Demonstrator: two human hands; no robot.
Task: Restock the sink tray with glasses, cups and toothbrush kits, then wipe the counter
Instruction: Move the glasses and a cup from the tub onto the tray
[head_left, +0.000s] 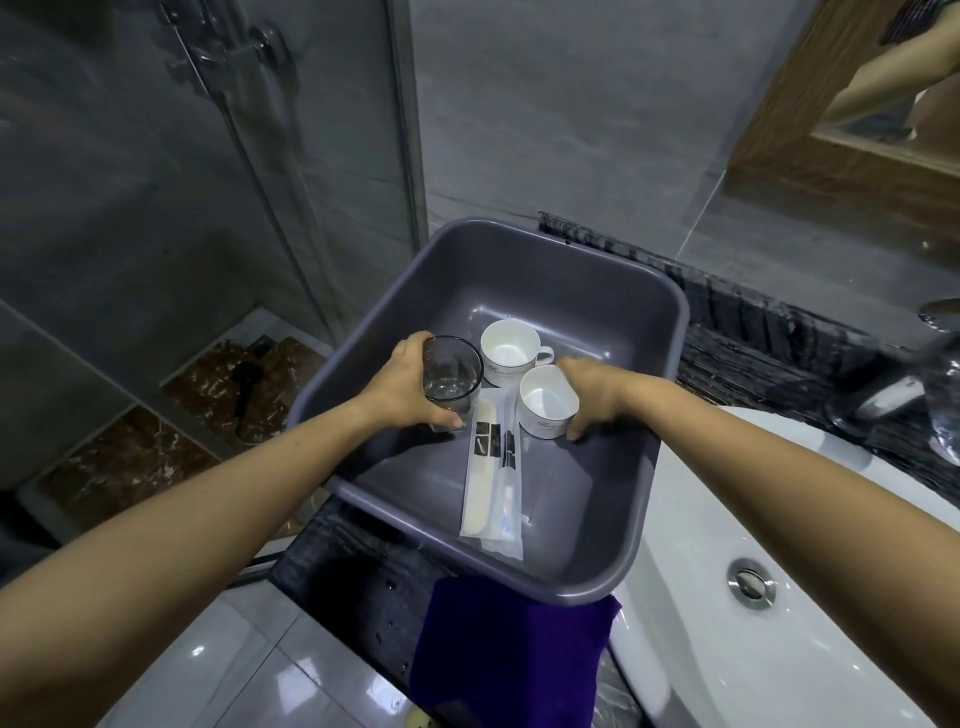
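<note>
A grey plastic tub (597, 571) sits on the dark counter beside the sink. Inside it, my left hand (408, 387) grips a clear drinking glass (452, 376) at the tub's left side. My right hand (592, 397) is wrapped around a white cup (545, 405) near the middle. A second white cup (511, 351) with a handle stands just behind, untouched. Two wrapped toothbrush kits (493, 478) lie side by side on the tub floor, pointing toward me.
A purple cloth (509, 649) hangs over the counter's front edge under the tub. The white sink basin (779, 597) with its drain lies to the right, a chrome tap (930, 332) behind it. A glass shower screen stands at left.
</note>
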